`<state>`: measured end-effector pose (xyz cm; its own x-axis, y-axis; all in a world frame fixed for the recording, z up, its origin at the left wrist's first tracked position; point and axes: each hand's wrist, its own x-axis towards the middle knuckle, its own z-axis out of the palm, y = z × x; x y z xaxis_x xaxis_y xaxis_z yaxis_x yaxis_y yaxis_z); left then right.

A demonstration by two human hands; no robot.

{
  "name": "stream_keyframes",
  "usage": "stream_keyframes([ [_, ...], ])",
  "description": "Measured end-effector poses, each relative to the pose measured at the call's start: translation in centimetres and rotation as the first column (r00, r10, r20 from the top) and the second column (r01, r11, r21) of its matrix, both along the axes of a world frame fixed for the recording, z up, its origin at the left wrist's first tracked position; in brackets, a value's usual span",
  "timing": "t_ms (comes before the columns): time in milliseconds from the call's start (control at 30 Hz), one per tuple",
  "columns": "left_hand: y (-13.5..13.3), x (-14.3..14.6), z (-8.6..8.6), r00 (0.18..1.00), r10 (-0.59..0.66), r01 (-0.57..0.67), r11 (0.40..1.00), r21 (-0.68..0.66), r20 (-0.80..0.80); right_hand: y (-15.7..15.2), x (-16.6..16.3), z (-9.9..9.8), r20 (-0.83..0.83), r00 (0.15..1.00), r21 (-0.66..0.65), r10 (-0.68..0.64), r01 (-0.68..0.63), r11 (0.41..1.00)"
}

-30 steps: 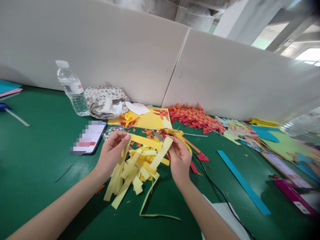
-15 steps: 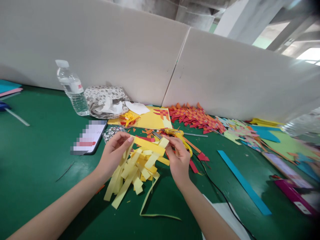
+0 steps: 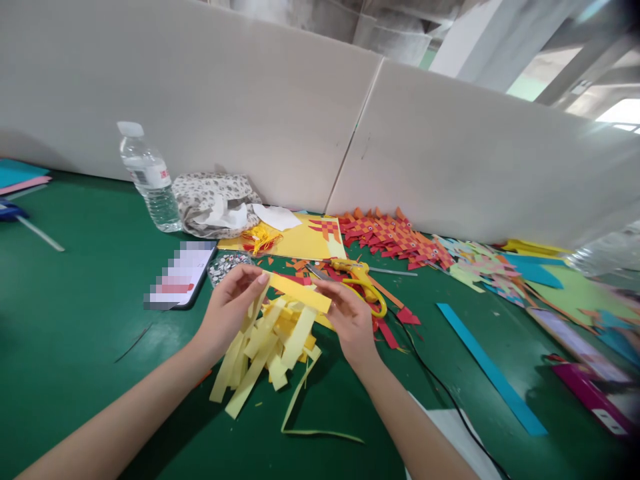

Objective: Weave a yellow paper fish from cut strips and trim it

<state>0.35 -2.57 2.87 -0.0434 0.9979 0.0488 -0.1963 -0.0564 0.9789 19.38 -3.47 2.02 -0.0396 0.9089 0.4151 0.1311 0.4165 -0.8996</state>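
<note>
My left hand (image 3: 233, 300) pinches paper strips between thumb and fingers. A deep yellow strip (image 3: 299, 292) stretches from that pinch toward my right hand, and pale yellow strips hang below it. At the far end of the strip, my right hand (image 3: 347, 317) has its fingers closed on a pale strip, partly hidden behind the deep yellow one. Beneath both hands lies a loose heap of pale and deep yellow paper strips (image 3: 260, 343). One thin bent strip (image 3: 301, 390) lies on the green table in front of the heap.
Behind my right hand lie scissors (image 3: 377, 308) and a yellow glue gun (image 3: 357, 268) with a black cord. Orange-red woven paper fish (image 3: 395, 237) are piled by the partition. A phone (image 3: 183, 275), water bottle (image 3: 153, 183) and tissue pack (image 3: 217, 200) stand left; a blue strip (image 3: 490, 367) lies right.
My right hand has shifted slightly left. The pale strip end that stuck up over the deep yellow strip is now tucked behind it. My left hand keeps its pinch.
</note>
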Motion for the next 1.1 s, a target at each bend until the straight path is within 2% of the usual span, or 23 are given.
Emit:
stream_keyframes([
  [167,0.1,-0.1,-0.2,0.999,-0.018,0.019,0.999,0.039,-0.037,0.2,0.2,0.1,0.059,0.998,0.004,-0.039,0.039,0.999],
  [333,-0.2,-0.1,-0.8,0.972,-0.023,0.060,0.986,0.153,-0.233,0.0,-0.1,1.1,0.090,0.991,-0.058,-0.103,0.109,0.992],
  [500,-0.8,0.1,-1.0,0.918,0.015,0.101,0.957,0.270,-0.396,-0.4,-0.3,1.7,0.136,0.988,-0.087,-0.071,0.083,0.993],
  [633,-1.1,0.4,-0.7,0.903,0.025,0.113,0.950,0.292,-0.429,-0.6,-0.7,1.8,0.133,0.990,-0.104,-0.051,0.065,0.992],
  [867,-2.3,0.9,0.0,0.888,0.084,0.116,0.910,0.397,-0.452,-1.3,-1.3,1.9,0.070,0.992,-0.079,-0.104,0.110,0.991],
  [1100,-2.5,0.6,-0.2,0.856,0.163,0.059,0.913,0.405,-0.491,-1.5,-1.3,2.0,0.111,0.993,0.022,-0.026,0.024,0.999],
])
